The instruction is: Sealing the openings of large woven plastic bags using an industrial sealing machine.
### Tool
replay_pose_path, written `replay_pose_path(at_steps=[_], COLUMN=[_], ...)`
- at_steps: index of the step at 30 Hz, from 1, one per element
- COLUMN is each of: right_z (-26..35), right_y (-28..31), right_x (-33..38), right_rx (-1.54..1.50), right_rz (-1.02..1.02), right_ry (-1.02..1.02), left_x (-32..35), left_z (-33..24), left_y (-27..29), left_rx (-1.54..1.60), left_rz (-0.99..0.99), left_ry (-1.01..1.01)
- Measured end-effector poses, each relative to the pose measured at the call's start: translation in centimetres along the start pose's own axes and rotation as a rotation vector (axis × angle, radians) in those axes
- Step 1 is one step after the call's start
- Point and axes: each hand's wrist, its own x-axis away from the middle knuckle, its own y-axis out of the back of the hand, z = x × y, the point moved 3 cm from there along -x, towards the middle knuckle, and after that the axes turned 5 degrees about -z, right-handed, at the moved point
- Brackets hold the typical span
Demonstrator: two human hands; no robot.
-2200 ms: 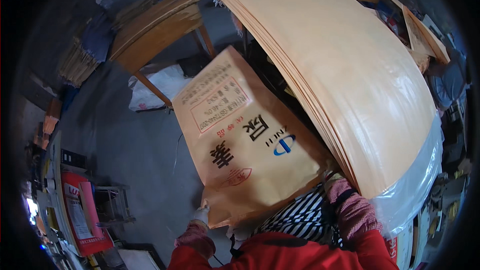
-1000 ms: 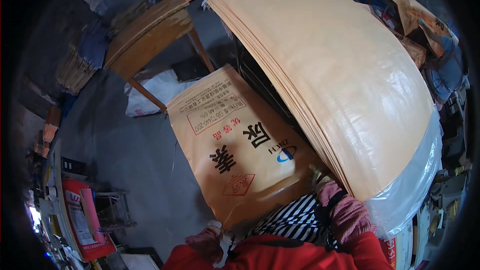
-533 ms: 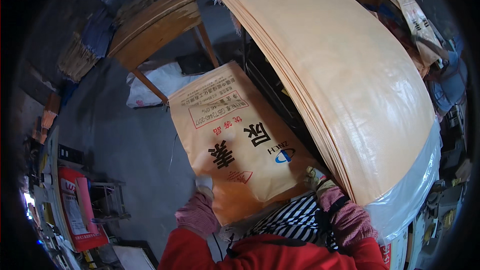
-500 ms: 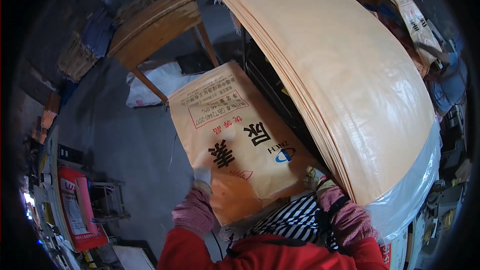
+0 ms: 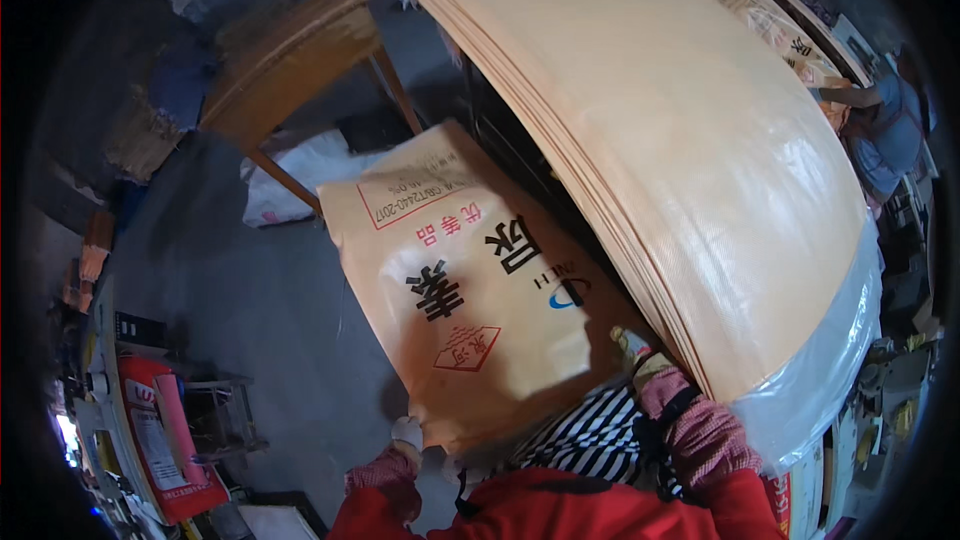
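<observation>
A tan woven sack (image 5: 500,330) with black and red print hangs tilted in front of me, its near end at my striped apron. My left hand (image 5: 407,437), in a pale glove and a checked sleeve cover, is closed on the sack's near left corner. At the sack's near right side is my right hand (image 5: 643,355), also gloved, its fingers bent against the edge; its grip is partly hidden. Just beyond that hand lies a thick stack of plain tan woven sheets (image 5: 660,150), its layered edge facing the sack.
A wooden table (image 5: 290,60) stands at the far left, with a white bag (image 5: 295,180) on the floor beneath. Clear plastic film (image 5: 815,390) drapes under the stack's near right corner. At the far right a co-worker (image 5: 885,130) handles another printed sack (image 5: 770,20).
My left hand has drawn down toward me with the sack's near left corner, spreading the near end so its red diamond emblem shows. The co-worker's sack has been lowered.
</observation>
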Motion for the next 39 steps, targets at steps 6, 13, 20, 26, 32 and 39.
replay_pose_path(at_steps=[6, 13, 20, 26, 32, 39], right_z=[3.1, 5.0, 10.9, 16.0, 16.9, 17.5], right_y=[1.7, 2.1, -0.3, -1.3, -1.8, -1.4], right_x=[2.2, 4.7, 10.9, 17.5, 18.9, 20.7], right_rx=[0.727, -0.028, 0.235, 0.615, 0.639, 0.693], right_rz=[0.049, -0.141, -0.032, -0.033, -0.026, -0.102], right_ry=[0.715, -0.200, 0.134, 0.530, 0.557, 0.640], left_x=[-0.6, -6.0, -6.2, -5.3, -6.3, -4.4], left_z=[0.9, 0.5, 0.2, 1.8, 3.9, 0.2], left_y=[-4.6, -5.6, -5.6, -9.5, -9.9, -7.5], left_rx=[-0.873, -0.636, 0.021, -1.546, -0.327, -0.616], left_rz=[0.115, 0.094, -0.262, 0.203, 0.054, 0.044], left_ry=[-0.357, -0.061, 0.172, -0.570, 0.041, -0.056])
